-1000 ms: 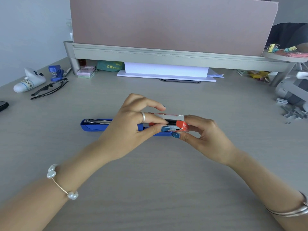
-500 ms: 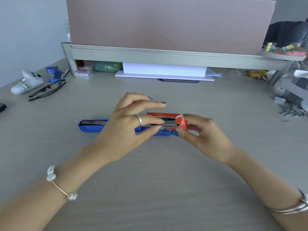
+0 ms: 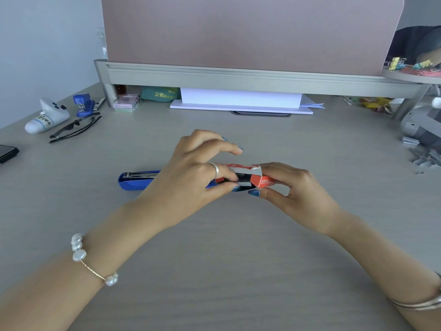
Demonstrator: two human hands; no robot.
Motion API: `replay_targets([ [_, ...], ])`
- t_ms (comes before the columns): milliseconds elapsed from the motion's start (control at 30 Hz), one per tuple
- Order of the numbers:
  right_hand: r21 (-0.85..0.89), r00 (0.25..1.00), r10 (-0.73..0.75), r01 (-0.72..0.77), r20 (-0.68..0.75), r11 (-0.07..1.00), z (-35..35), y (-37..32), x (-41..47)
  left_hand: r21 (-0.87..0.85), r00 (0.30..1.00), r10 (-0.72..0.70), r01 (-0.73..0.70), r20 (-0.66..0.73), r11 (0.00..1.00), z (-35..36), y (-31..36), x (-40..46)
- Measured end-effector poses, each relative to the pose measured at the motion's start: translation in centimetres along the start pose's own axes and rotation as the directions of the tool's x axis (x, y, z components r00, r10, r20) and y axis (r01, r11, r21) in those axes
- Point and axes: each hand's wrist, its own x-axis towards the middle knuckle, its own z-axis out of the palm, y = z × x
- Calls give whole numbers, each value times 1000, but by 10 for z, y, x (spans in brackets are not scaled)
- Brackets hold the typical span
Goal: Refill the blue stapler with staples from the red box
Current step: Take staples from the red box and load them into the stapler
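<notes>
- Right hand (image 3: 296, 189) grips the closed end of the red box (image 3: 261, 179), just off the table (image 3: 226, 259) centre toward 3 o'clock.
- Left hand (image 3: 191, 180) pinches the grey staples (image 3: 243, 181) at the box's open end; the strip should come out straight, unbroken.
- Blue stapler (image 3: 137, 181) lies open behind the hands, its free end toward 9 o'clock, tray up.

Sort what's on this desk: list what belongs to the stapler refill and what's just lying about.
For the job: blue stapler, red box, staples, left hand, right hand.

Lying about: glasses, small blue stapler, phone, white paper stack, binder clips.
</notes>
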Motion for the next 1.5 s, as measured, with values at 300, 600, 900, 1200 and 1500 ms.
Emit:
replay_targets([
  [300,107,996,87,-84,-27,991,-3,5,-2,42,969,76,-68,-233,997,-5,0,0],
  [600,171,985,174,-170,-10,971,-4,7,-1,-24,962,10,-17,-272,1000,-3,0,0],
  [900,246,966,246,-221,-75,944,-14,11,0,-181,977,-91,56,-192,982,-18,3,-2],
  [1200,249,936,295,-244,-193,937,-24,21,1,-402,937,-301,349,179,847,-23,-5,-4],
  [1500,160,928,322,-295,-185,942,-23,29,-1,-241,843,-195,352,502,904,-2,9,-10],
])
